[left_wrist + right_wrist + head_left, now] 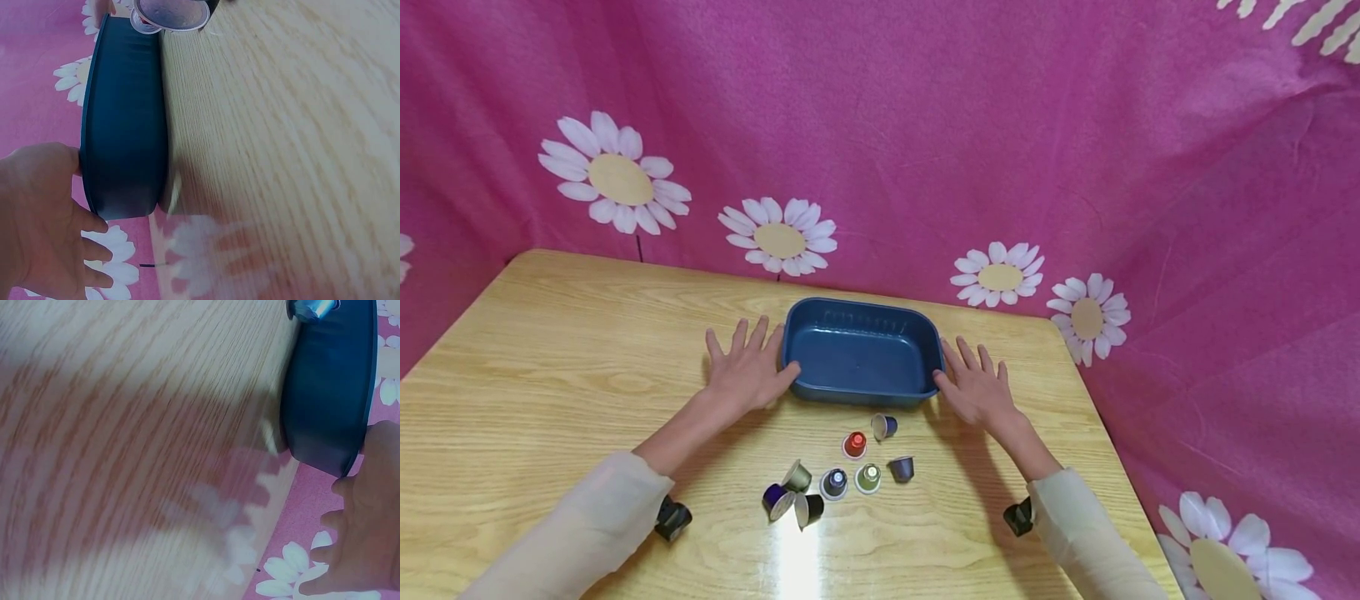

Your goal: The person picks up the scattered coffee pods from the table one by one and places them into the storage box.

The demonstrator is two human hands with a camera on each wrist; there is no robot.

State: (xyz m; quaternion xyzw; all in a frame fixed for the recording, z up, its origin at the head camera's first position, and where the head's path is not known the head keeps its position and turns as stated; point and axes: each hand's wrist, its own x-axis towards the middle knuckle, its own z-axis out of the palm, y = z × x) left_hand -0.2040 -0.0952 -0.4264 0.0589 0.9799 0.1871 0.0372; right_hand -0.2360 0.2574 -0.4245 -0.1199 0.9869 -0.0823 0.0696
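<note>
A dark blue rectangular bin (857, 392) sits on the wooden table in the head view. My left hand (745, 367) is at its left end, fingers spread and straight, with the thumb at the front corner of the rim. At the right end my right hand (976, 387) mirrors it, thumb at the rim and the other fingers fanned out. Both wrist views show the thumbs right at the rim of the bin. In front of it lie several coffee capsules, among them a red capsule (854, 444), a light green capsule (868, 477) and a purple capsule (777, 500).
The wooden table (587, 350) reaches back to a pink cloth (880, 150) printed with white daisies. More capsules lie loosely grouped near me, including a black capsule (809, 508) and a grey capsule (901, 468). Some stand upright and others lie on their sides.
</note>
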